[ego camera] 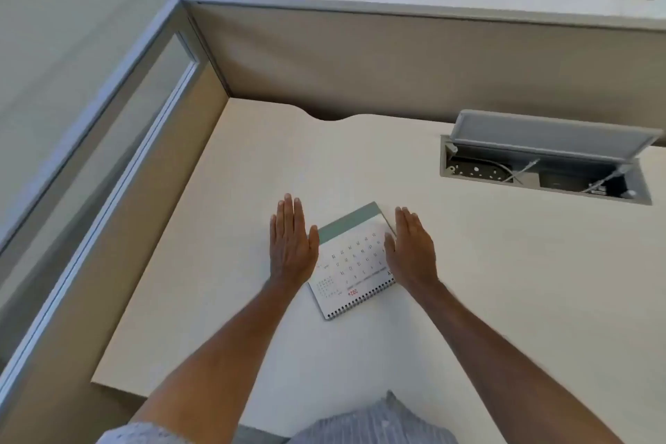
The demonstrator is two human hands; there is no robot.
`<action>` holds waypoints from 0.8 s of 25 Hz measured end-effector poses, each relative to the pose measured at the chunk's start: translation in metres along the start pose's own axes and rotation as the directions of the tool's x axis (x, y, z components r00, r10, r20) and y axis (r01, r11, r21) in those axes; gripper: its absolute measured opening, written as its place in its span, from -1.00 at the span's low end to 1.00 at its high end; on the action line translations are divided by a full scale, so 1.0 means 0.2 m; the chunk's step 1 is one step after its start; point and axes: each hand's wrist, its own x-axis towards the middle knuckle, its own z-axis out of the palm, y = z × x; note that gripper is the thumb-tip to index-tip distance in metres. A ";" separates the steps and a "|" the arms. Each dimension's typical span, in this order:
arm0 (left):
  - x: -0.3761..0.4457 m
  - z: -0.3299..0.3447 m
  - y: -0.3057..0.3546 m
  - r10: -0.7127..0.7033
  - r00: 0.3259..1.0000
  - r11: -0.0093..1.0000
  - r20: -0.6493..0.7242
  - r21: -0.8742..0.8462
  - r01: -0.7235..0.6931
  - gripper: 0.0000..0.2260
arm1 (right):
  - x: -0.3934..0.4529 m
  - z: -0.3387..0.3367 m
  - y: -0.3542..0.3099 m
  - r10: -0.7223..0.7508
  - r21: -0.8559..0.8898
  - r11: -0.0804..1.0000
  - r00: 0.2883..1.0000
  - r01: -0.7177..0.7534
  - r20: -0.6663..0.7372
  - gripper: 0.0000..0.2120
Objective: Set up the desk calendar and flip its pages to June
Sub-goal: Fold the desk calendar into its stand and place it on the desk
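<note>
Desk calendar (351,259) lay flat on the white desk (504,281), folded closed rather than standing, spiral binding toward the person, printed page upside down from the head view. A green band ran along its far edge. It sat skewed, near the middle of the desk.

Left hand (290,241) was spread flat, palm down, fingers straight and together, just beside the calendar's left edge; thumb close to or touching the corner, contact not certain. It gripped nothing.

Right hand (411,249) was likewise flat and fully open, palm down, covering the calendar's right edge. It held nothing.

An open cable hatch (540,162) was set in the desk, well apart to the right.
</note>
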 end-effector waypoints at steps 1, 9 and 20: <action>-0.03 0.03 -0.01 -0.056 0.997 0.998 0.052 -0.017 0.057 -0.41 | -0.01 0.02 0.01 0.046 0.022 0.999 0.999 -0.046 0.024 -0.40; -0.20 0.19 0.04 -0.517 0.783 0.757 0.347 -0.243 0.607 -0.46 | -0.09 0.15 0.07 0.254 0.192 0.941 0.956 -0.280 0.146 -0.39; -0.32 0.14 0.15 -0.668 0.468 0.099 0.579 -0.554 0.827 -0.83 | -0.20 0.17 0.15 0.456 0.407 0.776 0.875 -0.481 0.165 -0.71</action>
